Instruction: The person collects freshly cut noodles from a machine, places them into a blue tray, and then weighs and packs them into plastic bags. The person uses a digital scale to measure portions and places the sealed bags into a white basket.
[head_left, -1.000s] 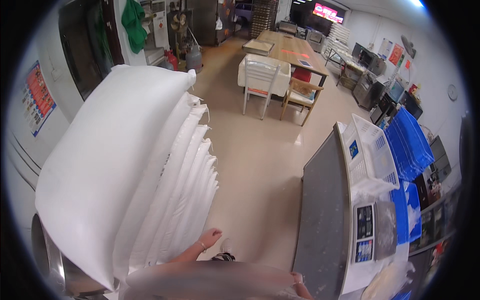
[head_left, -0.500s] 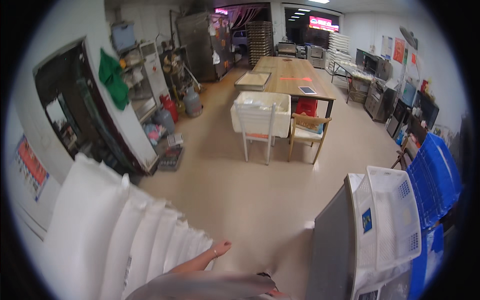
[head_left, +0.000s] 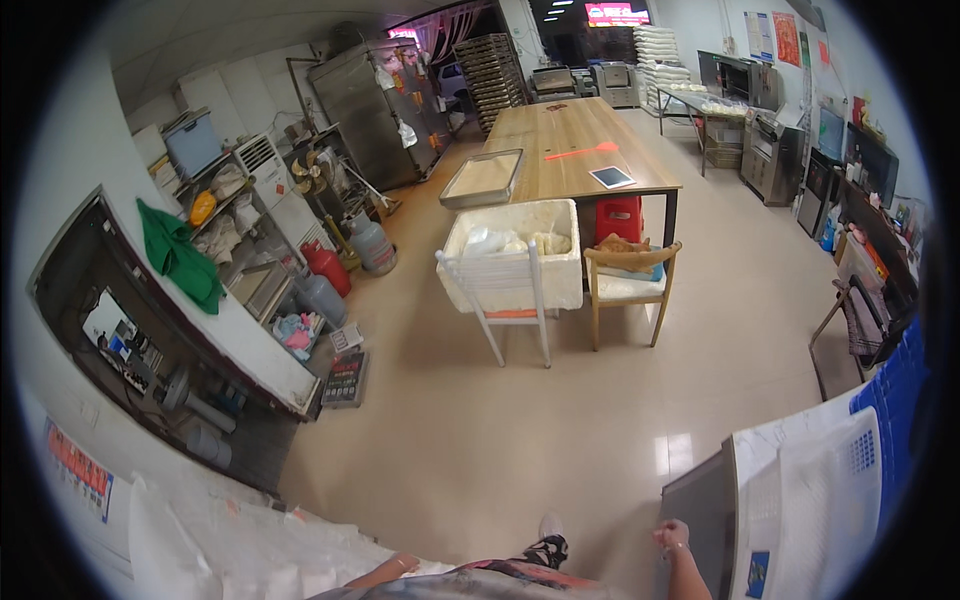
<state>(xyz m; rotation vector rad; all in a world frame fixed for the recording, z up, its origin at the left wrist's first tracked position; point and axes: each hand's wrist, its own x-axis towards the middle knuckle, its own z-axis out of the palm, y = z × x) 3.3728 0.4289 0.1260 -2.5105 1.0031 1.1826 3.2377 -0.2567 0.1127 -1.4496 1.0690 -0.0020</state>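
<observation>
Standing beside the stack of white sacks [head_left: 250, 545], we have our left hand [head_left: 395, 566] resting on its top with fingers too hidden to tell, right hand [head_left: 672, 533] curled shut and empty beside the grey metal sheet [head_left: 700, 510], nothing lifted yet.

1. Bright, even indoor light from overhead; ceiling strips glow at the far end.
2. Glare patch on the glossy floor [head_left: 678, 452].
3. Soft shadows under the white chair [head_left: 507, 292] and wooden desk [head_left: 580, 150].
4. Strong fisheye bend, black vignette at the rim.
5. Centre sharp; right hand [head_left: 671, 534] and lower edge slightly blurred.
</observation>
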